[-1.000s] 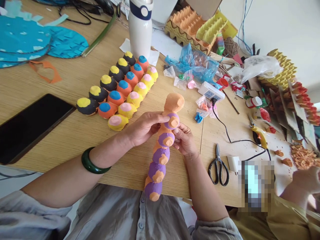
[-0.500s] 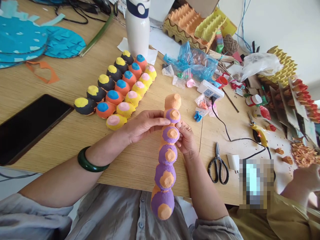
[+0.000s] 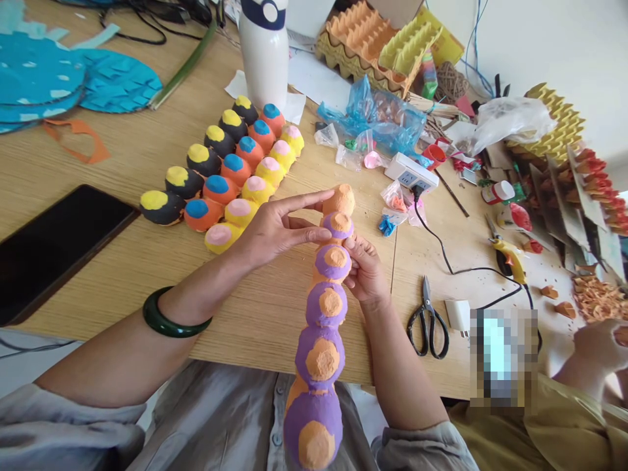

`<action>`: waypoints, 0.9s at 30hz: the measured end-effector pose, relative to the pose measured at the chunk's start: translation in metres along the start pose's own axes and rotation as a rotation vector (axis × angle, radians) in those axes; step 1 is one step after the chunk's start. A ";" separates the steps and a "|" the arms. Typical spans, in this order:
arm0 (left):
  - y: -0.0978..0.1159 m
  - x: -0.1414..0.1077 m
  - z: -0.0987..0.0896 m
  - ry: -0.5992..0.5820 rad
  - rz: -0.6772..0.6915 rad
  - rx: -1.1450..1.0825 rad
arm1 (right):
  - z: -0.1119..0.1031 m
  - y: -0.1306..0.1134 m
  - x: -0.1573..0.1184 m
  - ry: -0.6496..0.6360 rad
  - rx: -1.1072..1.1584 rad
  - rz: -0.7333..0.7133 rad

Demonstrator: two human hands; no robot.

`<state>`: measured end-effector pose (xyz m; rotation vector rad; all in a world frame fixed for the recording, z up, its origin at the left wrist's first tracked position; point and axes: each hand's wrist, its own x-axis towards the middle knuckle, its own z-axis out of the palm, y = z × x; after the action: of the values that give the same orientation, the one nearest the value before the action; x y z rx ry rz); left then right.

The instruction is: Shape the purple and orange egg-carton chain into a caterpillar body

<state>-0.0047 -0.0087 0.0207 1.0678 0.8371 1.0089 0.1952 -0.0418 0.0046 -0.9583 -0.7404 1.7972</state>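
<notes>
A strip of egg-carton cups [image 3: 326, 306], most coated purple with orange tops, runs from mid-table toward my shirt; its far cup is all orange. My left hand [image 3: 279, 229] grips its far end from the left, thumb by the first purple cup and a finger at the orange cup. On the right side my right hand [image 3: 366, 268] pinches the strip's edge, its other fingers curled and partly hidden. Left of the strip lie three more painted rows: black cups with yellow tops [image 3: 200, 159], orange-red cups with blue tops [image 3: 219, 188], and yellow cups with pink tops [image 3: 239, 210].
A phone [image 3: 63, 252] lies at left, a white bottle [image 3: 265, 59] stands behind the rows. Scissors [image 3: 428, 320], a power strip [image 3: 411, 175] with its cable, a glue gun [image 3: 509, 258] and egg trays [image 3: 373, 49] are rightward. A co-worker's hand [image 3: 601, 347] is at far right.
The strip's near end has come closer to me and lower in view. My left forefinger has stretched out to the far orange cup. My right hand has hardly moved.
</notes>
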 end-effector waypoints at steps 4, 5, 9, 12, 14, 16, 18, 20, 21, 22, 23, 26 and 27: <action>-0.004 0.002 0.001 0.014 0.022 0.026 | 0.003 -0.001 -0.001 0.005 -0.044 -0.028; -0.005 0.003 0.002 0.020 0.031 0.014 | 0.003 -0.001 -0.001 0.007 -0.058 -0.034; -0.009 0.003 0.007 0.032 0.021 -0.102 | 0.003 -0.001 0.000 0.006 -0.084 -0.044; -0.009 0.003 0.007 0.004 -0.043 -0.180 | 0.002 0.000 0.002 0.002 -0.097 -0.046; -0.008 0.003 0.007 -0.009 -0.058 -0.195 | 0.001 0.001 0.002 0.005 -0.111 -0.044; -0.007 0.004 0.007 -0.015 -0.049 -0.202 | 0.000 0.002 0.002 0.007 -0.124 -0.044; -0.006 0.004 0.007 -0.018 -0.050 -0.209 | 0.000 0.002 0.002 0.003 -0.129 -0.042; -0.006 0.004 0.007 -0.017 -0.069 -0.214 | 0.000 0.002 0.002 -0.001 -0.129 -0.039; -0.005 0.004 0.007 -0.013 -0.077 -0.215 | 0.000 0.003 0.002 0.000 -0.125 -0.037; -0.005 0.004 0.007 -0.008 -0.082 -0.219 | 0.000 0.003 0.003 0.001 -0.118 -0.033; -0.005 0.004 0.008 -0.004 -0.086 -0.228 | 0.000 0.003 0.003 0.003 -0.108 -0.029; -0.004 0.004 0.008 -0.028 -0.127 -0.306 | -0.002 0.004 0.005 0.016 -0.074 -0.023; -0.004 0.004 0.008 -0.047 -0.144 -0.340 | -0.002 0.005 0.005 0.021 -0.068 -0.022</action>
<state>0.0052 -0.0076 0.0188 0.7286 0.6655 0.9599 0.1939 -0.0387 -0.0018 -1.0087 -0.7999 1.7496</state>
